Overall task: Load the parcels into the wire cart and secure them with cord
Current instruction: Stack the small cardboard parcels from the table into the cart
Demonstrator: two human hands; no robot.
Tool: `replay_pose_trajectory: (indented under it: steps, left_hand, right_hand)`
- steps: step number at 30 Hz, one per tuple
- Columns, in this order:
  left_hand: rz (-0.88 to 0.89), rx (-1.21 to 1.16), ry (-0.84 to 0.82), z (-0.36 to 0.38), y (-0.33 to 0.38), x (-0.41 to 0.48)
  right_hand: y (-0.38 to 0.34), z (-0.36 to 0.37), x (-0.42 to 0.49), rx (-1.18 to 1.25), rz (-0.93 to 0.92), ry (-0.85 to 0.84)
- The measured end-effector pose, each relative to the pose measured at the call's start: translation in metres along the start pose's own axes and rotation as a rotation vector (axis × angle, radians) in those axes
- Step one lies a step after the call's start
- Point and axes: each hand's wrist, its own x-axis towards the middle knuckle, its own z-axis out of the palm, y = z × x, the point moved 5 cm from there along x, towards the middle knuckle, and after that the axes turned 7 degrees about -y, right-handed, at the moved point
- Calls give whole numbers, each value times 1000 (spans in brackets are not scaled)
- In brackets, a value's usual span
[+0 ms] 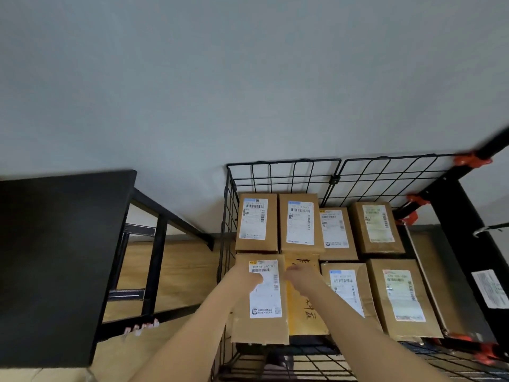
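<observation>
Eight parcels [300,223] lying in cart [334,180], two rows of four. Left grip [252,279] pinching front-left parcel [259,326] by cart's left wall; right grip [298,275] resting at its right edge, curled or spread, cannot tell.

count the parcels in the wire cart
8. Back row, left to right: parcel one, parcel two, parcel three, parcel four. Front row: parcel five under the left hand, parcel six, parcel seven, parcel eight. Others may lie hidden beneath.

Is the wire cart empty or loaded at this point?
Loaded: labelled parcels lie flat in two rows inside the wire cart, labels up.
</observation>
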Motion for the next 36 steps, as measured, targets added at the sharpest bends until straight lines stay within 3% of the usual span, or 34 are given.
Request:
replay_pose_trajectory:
  steps: [7,14,25,36]
  left_hand:
    - [288,-48,243,-70,46,-78]
    - [437,0,480,-161,14,-153]
    - [486,-21,776,-305,-118,-247]
    - [475,-90,926,-439,-289,-291]
  right_hand:
    - [-79,-3,-48,21,-273,157]
    - [-158,45,-93,11,-510,175]
    - [-278,224,-141,-94,-705,78]
    - [-353,437,-167,-157,-783,24]
